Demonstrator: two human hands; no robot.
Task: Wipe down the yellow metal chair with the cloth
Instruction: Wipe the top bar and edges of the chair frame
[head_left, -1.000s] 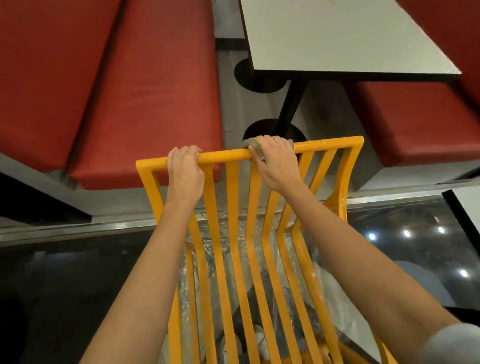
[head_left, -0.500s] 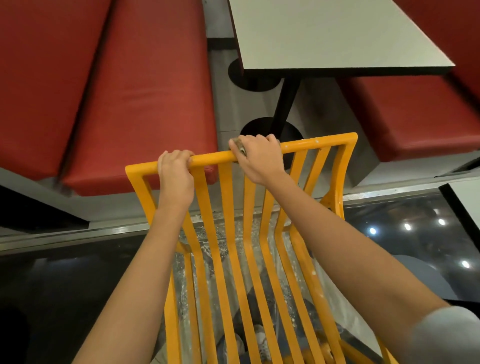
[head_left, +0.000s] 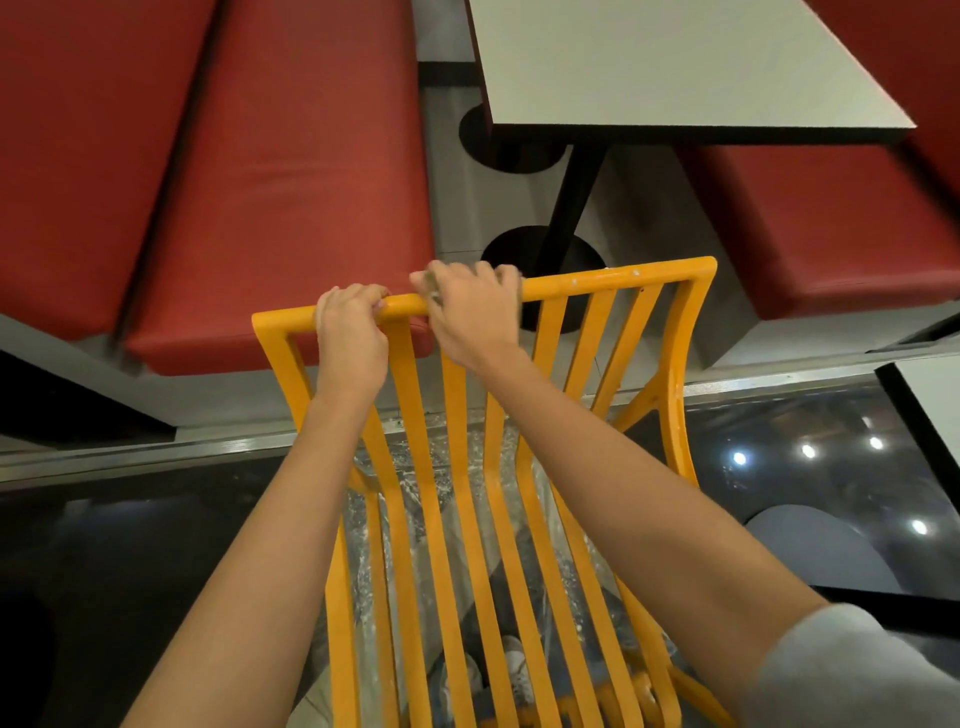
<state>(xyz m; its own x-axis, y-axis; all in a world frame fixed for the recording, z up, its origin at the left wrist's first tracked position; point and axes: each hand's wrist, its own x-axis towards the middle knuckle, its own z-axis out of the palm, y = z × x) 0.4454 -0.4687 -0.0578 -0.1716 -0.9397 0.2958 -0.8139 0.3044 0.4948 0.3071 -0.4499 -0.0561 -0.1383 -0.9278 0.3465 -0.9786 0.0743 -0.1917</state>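
Hands on the top rail, both of them, seen from the head camera looking down. Yellow metal chair (head_left: 488, 467) stands right under the viewer, its slatted back fanning up toward the red bench (head_left: 280, 197) beyond it. Left hand (head_left: 350, 332) wraps the rail near the chair's left corner, fingers curled tight over it, looking like the steadying grip. Right hand (head_left: 467, 306) sits just beside it on the same rail, clamped down over the cloth (head_left: 431, 289), of which only a small greyish edge peeks out by the knuckles.

How will it handle? Painted metal, so I judge it stiff and fairly weighty, smooth enough that a hand could slide; the rail and side posts look the safest holds. The cloth seems soft and thin, bunching easily around a bar.

Room to move: right of the wiping hand the rail runs free to the chair's far corner, with white specks showing on it. Beyond the chair's top edge the counter (head_left: 675, 67) and its black post (head_left: 571, 208) stand near, so tipping the chair forward has a limit, I'd say. Narrow gaps between the slats (head_left: 550, 332) will pinch fingers if rushed. Below the chair, dark glossy floor (head_left: 130, 545) lies either side.
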